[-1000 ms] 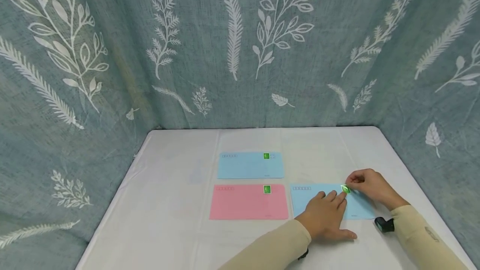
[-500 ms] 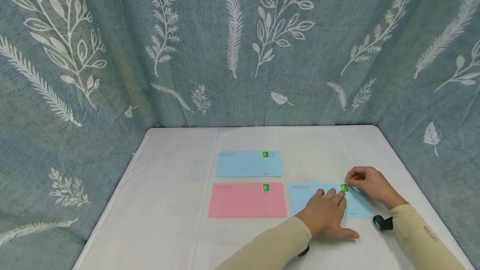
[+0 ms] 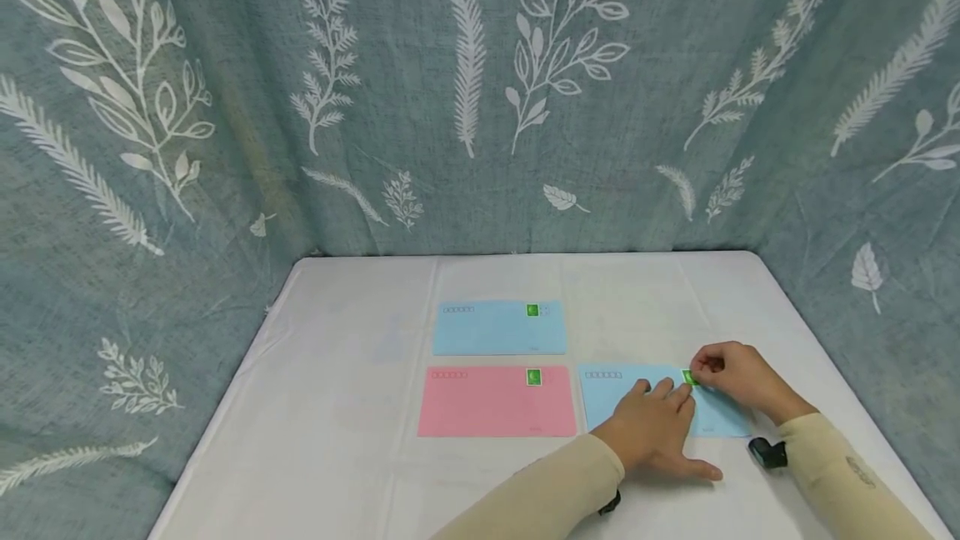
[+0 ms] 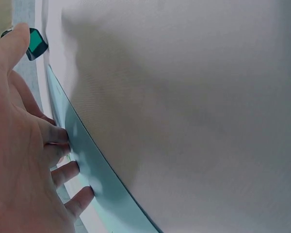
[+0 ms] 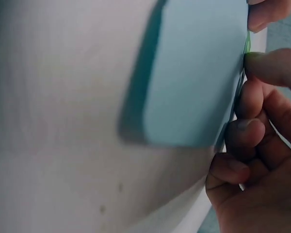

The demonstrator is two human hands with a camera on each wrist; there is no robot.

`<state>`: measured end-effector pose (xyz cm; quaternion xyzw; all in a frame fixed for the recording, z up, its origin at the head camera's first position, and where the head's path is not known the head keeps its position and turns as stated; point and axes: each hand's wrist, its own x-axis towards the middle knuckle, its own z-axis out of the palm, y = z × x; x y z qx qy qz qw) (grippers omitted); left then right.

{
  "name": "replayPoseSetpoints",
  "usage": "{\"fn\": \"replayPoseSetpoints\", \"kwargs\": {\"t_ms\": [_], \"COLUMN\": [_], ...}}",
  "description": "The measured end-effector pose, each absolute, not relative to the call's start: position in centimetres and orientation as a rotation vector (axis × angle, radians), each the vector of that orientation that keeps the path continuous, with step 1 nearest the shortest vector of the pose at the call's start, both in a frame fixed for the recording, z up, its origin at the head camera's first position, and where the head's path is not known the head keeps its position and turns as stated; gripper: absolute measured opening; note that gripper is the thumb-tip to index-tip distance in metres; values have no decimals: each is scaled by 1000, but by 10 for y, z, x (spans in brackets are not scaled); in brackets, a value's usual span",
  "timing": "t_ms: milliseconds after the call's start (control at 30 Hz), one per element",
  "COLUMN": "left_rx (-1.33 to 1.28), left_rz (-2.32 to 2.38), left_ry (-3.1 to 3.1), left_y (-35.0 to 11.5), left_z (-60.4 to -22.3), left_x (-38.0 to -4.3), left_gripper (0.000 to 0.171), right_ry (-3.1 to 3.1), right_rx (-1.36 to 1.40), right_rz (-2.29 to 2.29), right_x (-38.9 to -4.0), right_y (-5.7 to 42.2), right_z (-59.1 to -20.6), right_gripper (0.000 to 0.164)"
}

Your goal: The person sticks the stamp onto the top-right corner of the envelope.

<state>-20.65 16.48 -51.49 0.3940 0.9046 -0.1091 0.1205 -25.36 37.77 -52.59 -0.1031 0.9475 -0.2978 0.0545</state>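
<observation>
A blue envelope (image 3: 600, 402) lies on the right of the table, a green stamp (image 3: 687, 376) at its upper right. My left hand (image 3: 652, 432) rests on this envelope with spread fingers, fingertips beside the stamp. At the stamp's right edge, my right hand (image 3: 742, 375) pinches it between thumb and index finger, hiding part of it. In the right wrist view the thumb (image 5: 276, 68) meets a sliver of green, and the other fingers are curled at the envelope's edge. The left wrist view shows the left fingertips on the blue envelope (image 4: 102, 179).
Left of it lies a pink envelope (image 3: 480, 407) bearing a green stamp (image 3: 533, 377). Behind that is another blue envelope (image 3: 487, 334), also stamped. A white cloth (image 3: 315, 407) covers the table; a patterned curtain (image 3: 405, 65) hangs around its back and sides.
The stamp under my right fingers has turned from tilted to nearly square with the envelope. My right fingertips now cover more of it. The left hand stays nearly still.
</observation>
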Motion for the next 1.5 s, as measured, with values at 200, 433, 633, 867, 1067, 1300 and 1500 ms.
{"fn": "replayPoseSetpoints", "kwargs": {"t_ms": [200,433,633,867,1067,1300,1500], "left_rx": [1142,1122,1132,1132,1136,1125,1126], "left_rz": [-307,-301,-307,-310,-321,-299,-312], "left_ry": [2639,2618,2587,2596,2609,2599,2599], "left_y": [165,166,166,165,165,164,163], "left_z": [-515,-518,-521,-521,-521,-519,-516], "left_x": [-204,-202,-199,-200,-202,-203,-206], "left_gripper": [102,101,100,99,100,100,100], "right_ry": [2871,2875,2845,2857,2855,2840,2859], "right_rx": [-338,-315,-280,-282,-295,-278,-309], "right_rz": [-889,-876,-870,-850,-850,-838,-847], "right_x": [-252,-248,-242,-245,-247,-249,-251], "right_y": [377,376,373,371,369,368,369], "right_z": [-527,-531,-533,-533,-529,-527,-528], "right_gripper": [7,8,12,13,14,11,11]}}
